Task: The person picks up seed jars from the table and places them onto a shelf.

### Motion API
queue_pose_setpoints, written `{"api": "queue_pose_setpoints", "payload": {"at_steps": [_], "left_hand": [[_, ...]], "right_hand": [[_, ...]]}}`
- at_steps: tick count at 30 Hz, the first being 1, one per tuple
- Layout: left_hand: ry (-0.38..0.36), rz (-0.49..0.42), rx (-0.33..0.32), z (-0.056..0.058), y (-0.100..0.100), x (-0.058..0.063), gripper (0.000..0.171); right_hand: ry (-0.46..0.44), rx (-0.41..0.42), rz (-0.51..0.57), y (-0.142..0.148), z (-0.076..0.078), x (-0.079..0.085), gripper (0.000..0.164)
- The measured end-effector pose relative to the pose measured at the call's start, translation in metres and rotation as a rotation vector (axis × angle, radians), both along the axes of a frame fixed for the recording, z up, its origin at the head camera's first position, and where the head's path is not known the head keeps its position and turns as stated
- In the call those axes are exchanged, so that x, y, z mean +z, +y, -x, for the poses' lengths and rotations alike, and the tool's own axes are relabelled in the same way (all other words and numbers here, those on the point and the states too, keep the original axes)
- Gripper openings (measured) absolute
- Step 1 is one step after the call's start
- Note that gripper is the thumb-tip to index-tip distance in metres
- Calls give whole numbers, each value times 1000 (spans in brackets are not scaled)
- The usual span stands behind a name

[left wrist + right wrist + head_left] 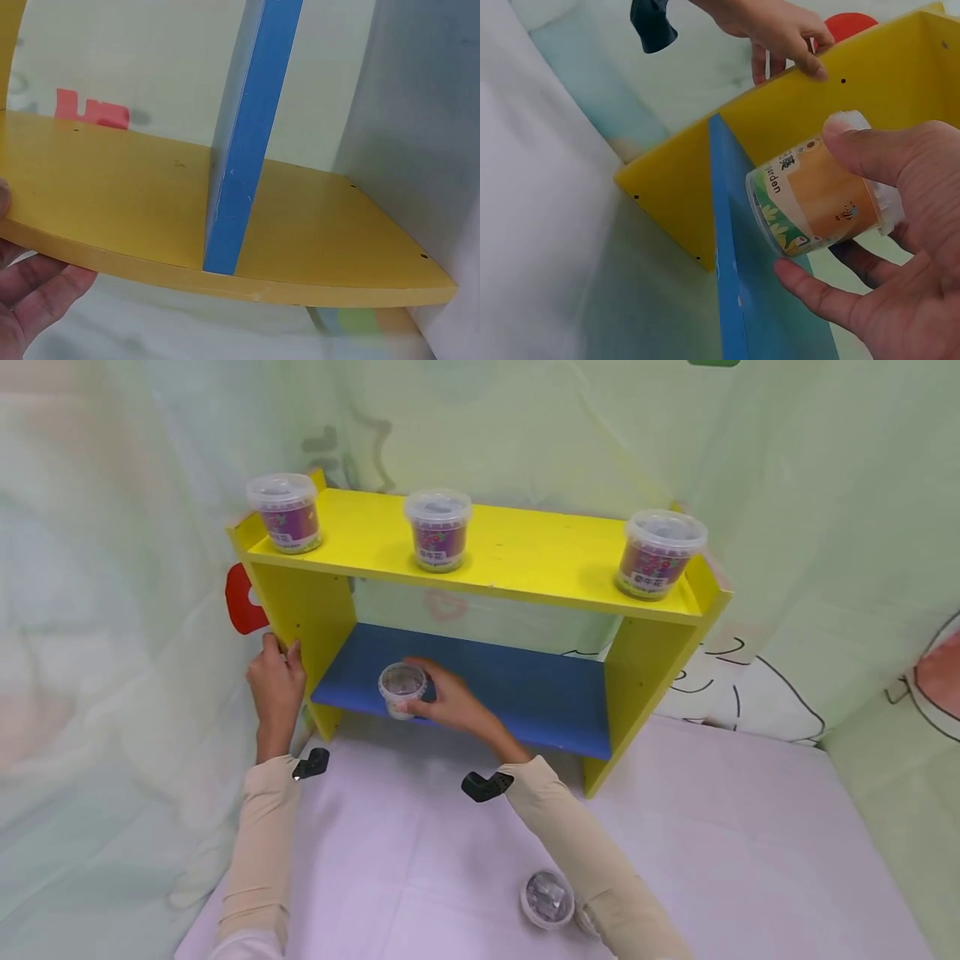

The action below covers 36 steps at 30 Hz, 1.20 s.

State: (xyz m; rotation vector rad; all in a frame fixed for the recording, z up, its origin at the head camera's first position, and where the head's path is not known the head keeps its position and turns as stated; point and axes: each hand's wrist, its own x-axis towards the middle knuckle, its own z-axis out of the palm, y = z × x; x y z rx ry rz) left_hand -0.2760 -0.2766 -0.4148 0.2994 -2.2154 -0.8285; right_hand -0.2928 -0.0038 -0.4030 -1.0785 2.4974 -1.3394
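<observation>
My right hand [450, 695] holds a small clear plastic tub [402, 687] at the left front of the blue shelf board [487, 681]. In the right wrist view the tub [821, 191] shows an orange label with a bee and the word "garden", thumb on one side and fingers on the other. The tub appears over the board; whether it touches is hard to tell. My left hand [276, 683] grips the front edge of the yellow left side panel [135, 202], thumb on the inner face and fingers round the outside.
Along the yellow top board [525, 539] stand a left tub [288, 518], a middle tub [438, 531] and a right tub [656, 556], all purple-labelled. Another lidded tub [547, 900] sits on the pale cloth near my right sleeve, which partly hides one more. Printed curtains surround the shelf.
</observation>
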Motion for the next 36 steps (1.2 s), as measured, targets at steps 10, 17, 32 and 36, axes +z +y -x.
{"api": "queue_pose_setpoints", "payload": {"at_steps": [10,17,32,36], "left_hand": [[-21,-2,-13,2,3,-8,36],[8,25,-19,1,4,-12,35],[36,44,-13,0,-4,-4,34],[50,54,-24,0,-5,-3,34]], "right_hand": [[-95,16,-22,-32,18,-2,72],[-150,58,25,-52,28,-16,71],[-181,22,14,-84,42,-18,70],[-157,-11,2,-91,45,-19,70]]}}
